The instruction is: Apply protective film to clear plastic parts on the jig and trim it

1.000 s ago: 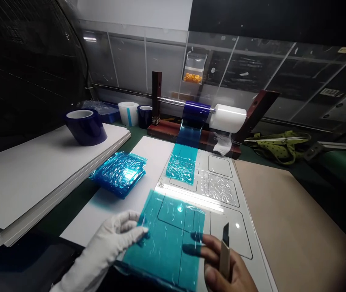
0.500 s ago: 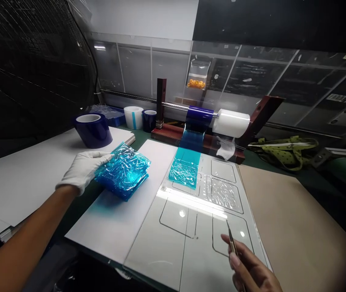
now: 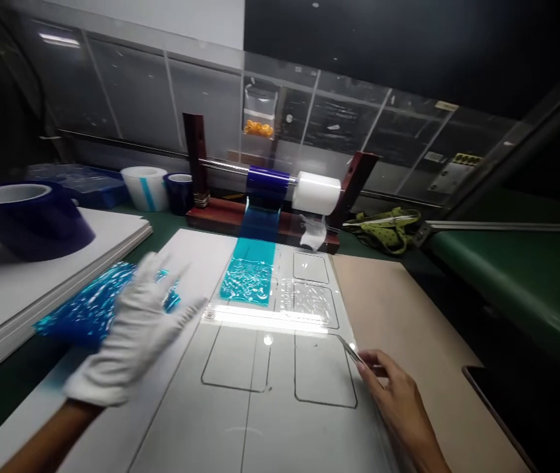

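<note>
My left hand [image 3: 136, 328], in a white glove and slightly blurred, has its fingers spread and holds nothing. It covers part of a crinkled blue film stack [image 3: 87, 302] behind it; whether they touch I cannot tell. Bare-skinned, my right hand [image 3: 392, 387] grips thin tweezers [image 3: 351, 350], their tip over a rounded outline drawn on the glossy white board [image 3: 270, 433]. Across the board's far part lies a strip of blue film [image 3: 247, 279], drawn from a blue film roll [image 3: 268, 184]. Beside it is a crinkled clear film piece [image 3: 312, 303].
A dark red stand [image 3: 193, 151] carries the blue roll and a white roll [image 3: 318, 192]. At left, a large blue tape roll [image 3: 23, 220] sits on stacked white sheets [image 3: 117, 240]. Brown board [image 3: 383, 309] lies right, with a green pouch [image 3: 388, 230] behind.
My left hand has let go of the blue film stack and moved right with its fingers spread. The stack sits lower and further left. My right hand has moved the tweezers up the board. The view turned right.
</note>
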A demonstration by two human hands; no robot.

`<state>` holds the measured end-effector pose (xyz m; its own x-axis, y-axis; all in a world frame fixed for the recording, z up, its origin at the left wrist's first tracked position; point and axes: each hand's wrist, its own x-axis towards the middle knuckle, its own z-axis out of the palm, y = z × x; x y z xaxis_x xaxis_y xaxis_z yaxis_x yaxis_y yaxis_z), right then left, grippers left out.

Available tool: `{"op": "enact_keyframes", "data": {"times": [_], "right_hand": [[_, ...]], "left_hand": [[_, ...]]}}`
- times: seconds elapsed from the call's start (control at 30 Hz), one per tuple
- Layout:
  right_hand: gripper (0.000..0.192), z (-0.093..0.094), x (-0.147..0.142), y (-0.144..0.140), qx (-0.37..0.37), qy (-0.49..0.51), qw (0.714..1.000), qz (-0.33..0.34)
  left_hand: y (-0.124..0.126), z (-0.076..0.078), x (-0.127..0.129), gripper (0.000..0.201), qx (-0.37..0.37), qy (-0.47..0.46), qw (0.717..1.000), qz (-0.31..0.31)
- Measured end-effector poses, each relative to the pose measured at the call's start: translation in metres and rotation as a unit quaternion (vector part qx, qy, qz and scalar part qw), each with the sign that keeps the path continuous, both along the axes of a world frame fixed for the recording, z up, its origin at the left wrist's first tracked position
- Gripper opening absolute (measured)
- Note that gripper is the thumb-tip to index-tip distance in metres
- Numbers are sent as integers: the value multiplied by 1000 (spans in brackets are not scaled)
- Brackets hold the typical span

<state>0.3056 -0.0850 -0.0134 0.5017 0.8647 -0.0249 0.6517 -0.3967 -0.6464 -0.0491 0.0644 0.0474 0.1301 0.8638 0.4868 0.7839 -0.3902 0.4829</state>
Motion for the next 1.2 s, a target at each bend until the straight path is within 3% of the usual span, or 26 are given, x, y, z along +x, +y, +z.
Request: {"op": "enact_keyframes", "data": {"times": [0.1,0.2,0.3,0.4,0.63,0.8,0.97,1.1,1.2], "right_hand": [[24,-2,17,13,-4,-58,998,-10],[18,-4,24,25,-1,-76,997,2],[15,-7,25,36,-2,-77,997,16],[15,-9,25,44,-2,-60,998,21],[18,-7,29,54,11,56,997,53],[22,-11,40,48,16,95,993,70],[21,-18,65,21,28,-18,999,-16],[29,-22,88,-8,34,-91,993,-67],[33,-16,97,-29,48,-109,991,-65]], "left_hand": [[0,-32,63,69,-16,58,988,-145],[10,-58,124,79,-35,135,952,-271],[23,-68,171,84,-35,162,931,-325],[28,-70,195,72,-30,172,926,-335],[29,-72,201,58,1,192,928,-318],[37,-82,207,11,64,218,931,-287],[15,-82,194,41,169,221,917,-286],[-32,-81,164,63,246,203,904,-284],[-74,-90,144,73,244,174,907,-294]]}}
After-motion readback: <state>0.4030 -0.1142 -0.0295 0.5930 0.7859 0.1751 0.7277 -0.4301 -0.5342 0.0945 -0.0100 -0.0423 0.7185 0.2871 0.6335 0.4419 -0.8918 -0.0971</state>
